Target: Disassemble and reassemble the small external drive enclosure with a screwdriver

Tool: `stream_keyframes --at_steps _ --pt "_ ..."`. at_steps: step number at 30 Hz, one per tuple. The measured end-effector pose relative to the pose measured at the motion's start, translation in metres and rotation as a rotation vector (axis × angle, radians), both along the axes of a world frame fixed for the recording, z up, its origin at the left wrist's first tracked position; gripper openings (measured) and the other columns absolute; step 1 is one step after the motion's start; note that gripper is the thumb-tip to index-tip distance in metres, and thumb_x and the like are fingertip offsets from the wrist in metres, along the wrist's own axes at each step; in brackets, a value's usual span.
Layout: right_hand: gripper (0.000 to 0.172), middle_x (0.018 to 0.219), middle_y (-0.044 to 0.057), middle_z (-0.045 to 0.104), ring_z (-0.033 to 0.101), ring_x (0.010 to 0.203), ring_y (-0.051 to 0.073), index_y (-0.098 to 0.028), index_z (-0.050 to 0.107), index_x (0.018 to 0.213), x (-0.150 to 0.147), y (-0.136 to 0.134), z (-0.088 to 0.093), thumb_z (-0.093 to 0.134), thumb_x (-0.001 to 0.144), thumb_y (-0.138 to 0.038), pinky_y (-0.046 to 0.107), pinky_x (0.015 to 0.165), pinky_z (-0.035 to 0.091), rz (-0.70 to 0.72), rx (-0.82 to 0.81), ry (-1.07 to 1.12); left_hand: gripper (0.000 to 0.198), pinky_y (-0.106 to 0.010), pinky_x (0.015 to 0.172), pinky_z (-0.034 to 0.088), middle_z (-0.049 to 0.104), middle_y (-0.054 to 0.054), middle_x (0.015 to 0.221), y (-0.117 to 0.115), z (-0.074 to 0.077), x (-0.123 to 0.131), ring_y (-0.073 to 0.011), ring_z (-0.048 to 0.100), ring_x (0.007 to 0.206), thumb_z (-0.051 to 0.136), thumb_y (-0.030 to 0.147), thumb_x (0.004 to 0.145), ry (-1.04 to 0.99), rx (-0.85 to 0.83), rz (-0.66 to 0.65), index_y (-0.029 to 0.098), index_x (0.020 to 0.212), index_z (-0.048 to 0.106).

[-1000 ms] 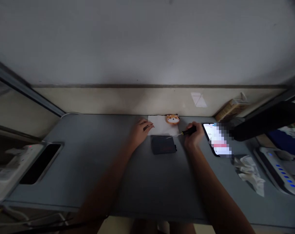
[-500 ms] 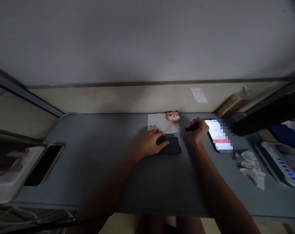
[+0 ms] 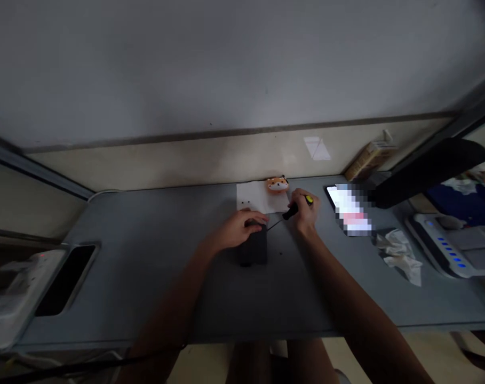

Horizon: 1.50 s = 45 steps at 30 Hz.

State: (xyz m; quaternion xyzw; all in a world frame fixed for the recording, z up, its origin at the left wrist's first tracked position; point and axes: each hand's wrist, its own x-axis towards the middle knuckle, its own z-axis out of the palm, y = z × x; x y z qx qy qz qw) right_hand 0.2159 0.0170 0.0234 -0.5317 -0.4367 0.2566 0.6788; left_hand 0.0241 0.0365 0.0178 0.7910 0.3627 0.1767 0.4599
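A matte black rectangular case (image 3: 253, 249) lay flat on the grey desk (image 3: 146, 256), just below a sheet of white paper (image 3: 258, 197). The left hand (image 3: 242, 229) was curled over the case's upper end, though whether it gripped or only pressed could not be told. The right hand (image 3: 304, 210) was closed narrowly around a black-and-yellow precision screwdriver (image 3: 296, 209), whose thin steel shaft slanted down and left, its tip close to the case's upper right corner; any contact was too fine to tell. Two tiny dark specks (image 3: 245, 202) sat on the paper, below an orange dog-faced figurine (image 3: 277, 184). Farther right lay a smartphone (image 3: 346, 208) with a lit, pixelated screen, a crumpled white tissue (image 3: 398, 256), and a white power strip (image 3: 446, 250) showing blue lights.
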Motion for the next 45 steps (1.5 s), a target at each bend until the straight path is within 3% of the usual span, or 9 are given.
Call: stream_keyframes --at_steps 7,13,20,24,27,32,36,41,45 --pt "0.032 0.045 -0.002 0.036 0.034 0.049 0.013 -0.024 0.049 0.04 0.001 -0.003 0.006 0.054 0.069 -0.033 0.03 0.05 0.026 0.02 -0.016 0.067 0.023 -0.035 0.097 0.055 0.077 -0.003 0.101 0.001 -0.005 0.002 -0.0185 0.07 0.101 0.059 0.009 0.094 -0.026 0.155 0.031 0.024 0.097 0.077" --pt "0.036 0.044 -0.002 0.037 0.035 0.048 0.011 -0.023 0.045 0.035 0.021 0.004 0.005 0.061 0.067 -0.029 0.029 0.051 0.029 0.265 -0.111 0.153 0.028 -0.037 0.097 0.054 0.077 -0.003 0.097 0.0 -0.006 0.003 -0.0197 0.068 0.1 0.055 0.008 0.096 0.007 0.24 0.005 0.024 0.098 0.077" --pt "0.033 0.041 -0.003 0.039 0.04 0.048 0.011 -0.022 0.049 0.034 0.019 0.005 -0.001 0.063 0.064 -0.025 0.027 0.052 0.032 0.399 -0.175 0.171 0.027 -0.037 0.097 0.053 0.077 -0.003 0.095 -0.001 -0.003 0.003 -0.0201 0.067 0.1 0.054 0.008 0.096 0.035 0.3 -0.002 0.023 0.097 0.076" --pt "0.03 0.042 -0.002 0.042 0.042 0.049 0.011 -0.021 0.052 0.035 0.013 0.002 0.001 0.064 0.063 -0.023 0.028 0.052 0.032 0.47 -0.206 0.169 0.014 -0.038 0.096 0.053 0.076 -0.004 0.096 -0.004 0.001 0.002 -0.0212 0.068 0.1 0.064 0.016 0.093 0.049 0.362 0.004 0.023 0.096 0.075" --pt "0.029 0.043 -0.001 0.042 0.04 0.049 0.01 -0.021 0.051 0.034 0.013 0.002 0.004 0.064 0.06 -0.024 0.028 0.051 0.03 0.426 -0.179 0.216 0.008 -0.038 0.097 0.053 0.075 -0.004 0.097 -0.008 0.003 0.002 -0.0223 0.068 0.101 0.073 0.021 0.088 0.052 0.365 -0.006 0.023 0.095 0.075" --pt "0.03 0.042 -0.001 0.035 0.034 0.045 0.011 -0.023 0.046 0.034 0.021 0.007 0.01 0.059 0.059 -0.031 0.029 0.046 0.024 0.332 -0.074 0.306 0.012 -0.033 0.089 0.055 0.074 -0.004 0.102 -0.013 0.002 0.008 -0.0196 0.07 0.095 0.067 0.016 0.09 0.053 0.269 0.005 0.023 0.097 0.075" --pt "0.03 0.043 -0.003 0.03 0.029 0.043 0.01 -0.025 0.038 0.04 0.027 0.015 0.009 0.056 0.062 -0.036 0.028 0.042 0.023 0.14 -0.042 0.477 0.013 -0.028 0.081 0.056 0.073 -0.004 0.1 -0.015 -0.004 0.014 -0.017 0.07 0.088 0.067 0.015 0.089 0.006 0.133 0.065 0.021 0.098 0.074" --pt "0.021 0.051 -0.004 0.043 0.039 0.048 0.011 -0.024 0.044 0.054 0.028 0.02 0.001 0.057 0.064 -0.038 0.025 0.042 0.029 -0.164 -0.13 0.505 0.029 -0.025 0.074 0.057 0.073 -0.003 0.098 -0.016 -0.01 0.019 -0.0149 0.071 0.081 0.073 0.021 0.087 -0.105 -0.034 0.128 0.019 0.116 0.069" --pt "0.02 0.052 -0.003 0.048 0.044 0.05 0.011 -0.023 0.05 0.054 0.026 0.02 -0.004 0.059 0.064 -0.038 0.024 0.042 0.03 -0.201 -0.174 0.481 0.017 -0.024 0.068 0.055 0.074 -0.003 0.093 -0.014 -0.013 0.019 -0.0152 0.07 0.077 0.068 0.028 0.092 -0.147 -0.071 0.146 0.018 0.105 0.072"
